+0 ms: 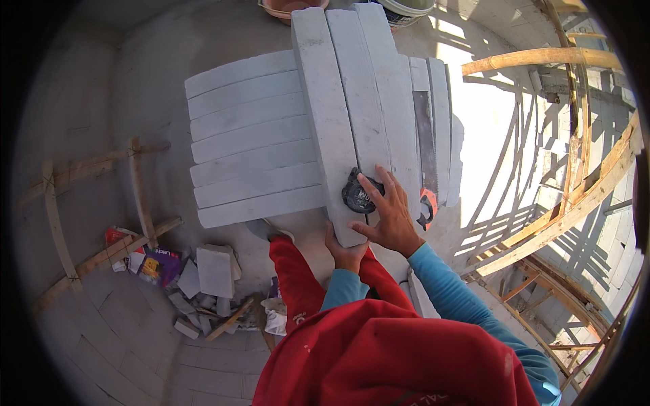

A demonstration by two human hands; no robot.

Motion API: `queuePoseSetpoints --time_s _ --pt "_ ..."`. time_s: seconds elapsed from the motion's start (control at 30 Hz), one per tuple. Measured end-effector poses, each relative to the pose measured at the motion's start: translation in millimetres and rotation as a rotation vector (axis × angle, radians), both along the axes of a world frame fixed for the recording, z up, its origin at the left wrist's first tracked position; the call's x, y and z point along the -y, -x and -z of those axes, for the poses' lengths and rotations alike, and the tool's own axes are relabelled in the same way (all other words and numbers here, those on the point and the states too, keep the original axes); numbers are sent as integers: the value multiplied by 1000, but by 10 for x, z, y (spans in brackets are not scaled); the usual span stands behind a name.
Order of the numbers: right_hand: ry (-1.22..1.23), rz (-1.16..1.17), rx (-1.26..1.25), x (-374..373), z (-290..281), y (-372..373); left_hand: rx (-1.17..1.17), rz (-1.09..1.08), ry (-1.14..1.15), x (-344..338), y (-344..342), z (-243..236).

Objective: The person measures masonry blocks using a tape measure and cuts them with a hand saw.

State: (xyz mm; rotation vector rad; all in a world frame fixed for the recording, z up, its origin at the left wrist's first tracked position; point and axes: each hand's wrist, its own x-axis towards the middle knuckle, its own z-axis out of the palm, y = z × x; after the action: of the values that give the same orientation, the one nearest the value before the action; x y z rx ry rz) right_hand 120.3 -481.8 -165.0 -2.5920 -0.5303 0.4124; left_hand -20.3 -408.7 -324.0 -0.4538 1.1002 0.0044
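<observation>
A long pale grey lightweight block lies lengthwise on top of the stack, its near end toward me. My left hand grips that near end from below, its thumb up along the side. Near the same end sits a round black tape measure. My right hand spreads over the blocks, a fingertip at the tape measure's edge and the thumb at the near end of the block. To the right, a handsaw with an orange and black handle rests on the blocks, its blade pointing away.
Several blocks lie side by side under the top ones. Buckets stand beyond the stack. Wooden poles form frames on the right and left. Block offcuts and a purple bag litter the lower left.
</observation>
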Motion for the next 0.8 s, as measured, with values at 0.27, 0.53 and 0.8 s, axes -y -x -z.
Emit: queuePoseSetpoints --time_s 0.27,0.53,0.8 --pt "73 108 38 -273 335 142 57 60 26 -292 -149 -409" --pt "139 89 153 -581 324 269 82 -60 -26 -608 28 -127" --pt "-10 160 -67 -696 204 399 86 -18 -42 -1296 265 -275"
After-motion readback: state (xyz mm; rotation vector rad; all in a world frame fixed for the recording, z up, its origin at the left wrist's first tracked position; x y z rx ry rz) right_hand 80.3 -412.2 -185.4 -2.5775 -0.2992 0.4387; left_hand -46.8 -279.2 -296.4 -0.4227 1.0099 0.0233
